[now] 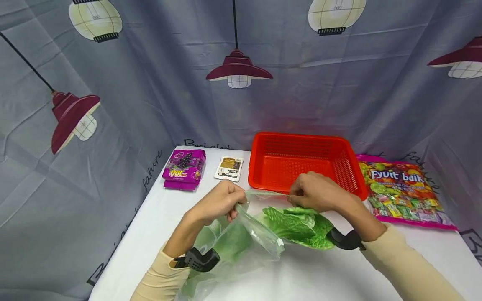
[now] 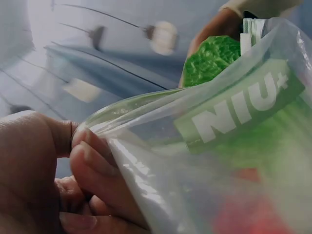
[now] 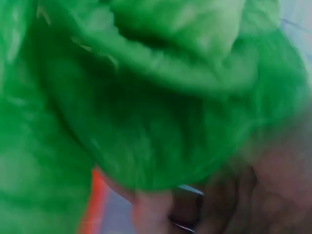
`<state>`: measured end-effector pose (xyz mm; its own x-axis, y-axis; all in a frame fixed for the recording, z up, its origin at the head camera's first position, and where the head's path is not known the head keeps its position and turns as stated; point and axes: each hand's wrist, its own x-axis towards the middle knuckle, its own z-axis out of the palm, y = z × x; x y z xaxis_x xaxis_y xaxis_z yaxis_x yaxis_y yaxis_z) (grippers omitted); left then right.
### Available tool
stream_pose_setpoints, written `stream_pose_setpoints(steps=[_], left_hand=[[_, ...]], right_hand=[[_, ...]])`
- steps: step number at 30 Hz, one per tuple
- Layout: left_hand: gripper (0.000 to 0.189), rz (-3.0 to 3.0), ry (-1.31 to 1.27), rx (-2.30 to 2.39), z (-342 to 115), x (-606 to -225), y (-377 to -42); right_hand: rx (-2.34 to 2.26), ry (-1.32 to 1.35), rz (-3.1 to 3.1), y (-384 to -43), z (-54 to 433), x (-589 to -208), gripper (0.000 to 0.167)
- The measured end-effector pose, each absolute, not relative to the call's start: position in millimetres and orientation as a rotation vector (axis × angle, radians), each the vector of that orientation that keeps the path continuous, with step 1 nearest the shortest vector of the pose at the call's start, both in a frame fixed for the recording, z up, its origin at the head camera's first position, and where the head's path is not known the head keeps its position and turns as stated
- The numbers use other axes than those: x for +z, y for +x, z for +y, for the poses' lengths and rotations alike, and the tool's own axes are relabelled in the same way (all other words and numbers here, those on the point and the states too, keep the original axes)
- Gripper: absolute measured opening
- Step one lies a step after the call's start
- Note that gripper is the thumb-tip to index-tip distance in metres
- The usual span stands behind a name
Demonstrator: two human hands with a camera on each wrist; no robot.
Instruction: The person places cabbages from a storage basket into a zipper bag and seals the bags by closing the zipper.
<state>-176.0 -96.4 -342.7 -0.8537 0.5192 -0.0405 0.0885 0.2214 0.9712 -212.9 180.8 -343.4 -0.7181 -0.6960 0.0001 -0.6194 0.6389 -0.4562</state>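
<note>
A clear zip bag (image 1: pixel 260 234) with a green "NIU+" label (image 2: pixel 239 107) hangs between both hands, its mouth spread. Leafy green lettuce (image 1: pixel 297 225) pokes out of the mouth on the right, and paler green shows through the plastic lower down. My left hand (image 1: pixel 220 202) pinches the rim at the left end of the mouth, thumb against fingers. At the far right of the rim, my right hand (image 1: pixel 314 192) grips the bag's edge with curled fingers, just above the lettuce. In the right wrist view, blurred leaves (image 3: pixel 161 131) cover much of that hand.
Behind the hands on the white table (image 1: pixel 128 259) stands a red plastic basket (image 1: pixel 263 184). A purple grape-pictured pack (image 1: pixel 184 169) and a small white labelled packet (image 1: pixel 229 168) lie to its left. A large colourful candy bag (image 1: pixel 406 192) lies at right. Grey printed curtains (image 1: pixel 169 83) enclose the table.
</note>
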Motion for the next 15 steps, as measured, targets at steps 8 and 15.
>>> stream_pose_setpoints(steps=[8, 15], left_hand=[[0.026, 1.917, 0.926, 1.798, -131, -264, -167], [0.025, 1.906, 0.899, 1.889, -130, -242, -176]], right_hand=[[-0.988, -1.463, 2.219, -187, 197, -235, 0.038], [-1.175, -1.375, 2.210, -182, 198, -219, 0.038]])
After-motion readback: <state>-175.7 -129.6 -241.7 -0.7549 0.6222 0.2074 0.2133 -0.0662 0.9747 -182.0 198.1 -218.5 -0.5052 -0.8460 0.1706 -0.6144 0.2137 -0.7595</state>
